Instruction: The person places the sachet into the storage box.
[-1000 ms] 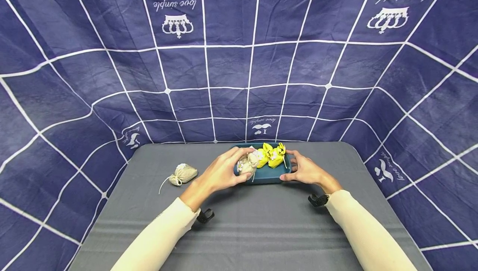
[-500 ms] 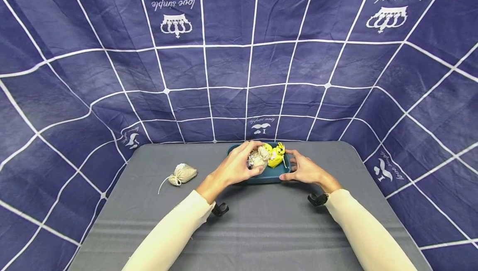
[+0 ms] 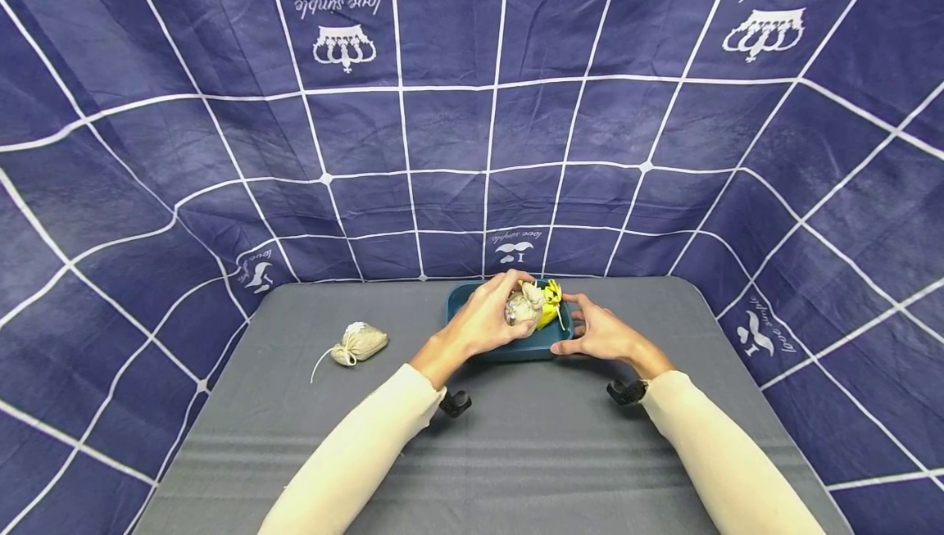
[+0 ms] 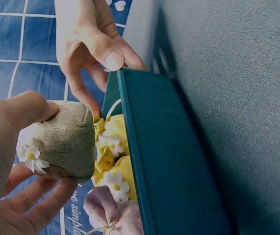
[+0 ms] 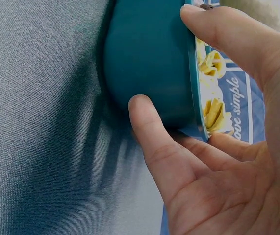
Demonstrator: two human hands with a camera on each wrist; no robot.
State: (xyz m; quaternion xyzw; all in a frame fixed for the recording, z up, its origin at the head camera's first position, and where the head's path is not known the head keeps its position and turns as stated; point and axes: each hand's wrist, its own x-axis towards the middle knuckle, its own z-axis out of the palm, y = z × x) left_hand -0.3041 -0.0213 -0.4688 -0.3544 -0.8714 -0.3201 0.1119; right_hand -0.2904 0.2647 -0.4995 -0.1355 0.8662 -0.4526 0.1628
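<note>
1. Your left hand (image 3: 483, 324) has carried the burlap sachet (image 4: 63, 139) rightward along the teal tray (image 3: 459, 299): a second ago it sat at the tray's left end, and now it is over the middle, pressed up against the yellow sachets (image 3: 549, 304).
2. The left hand's thumb and fingers are curled round that burlap sachet, its small white flower facing the wrist camera. You have not let go of it.
3. Your right hand (image 3: 599, 334) has stayed put. It clasps the tray's right end, thumb against the outer wall and fingers over the rim, as the right wrist view shows.
4. The tray itself has not shifted on the grey table (image 3: 516, 437).
5. Judging by this, the sachet is at or just above its place in the tray, beside the yellow ones and a pale one (image 4: 105, 215).
6. A second burlap sachet (image 3: 357, 343) lies untouched on the table, well apart to the left.
</note>
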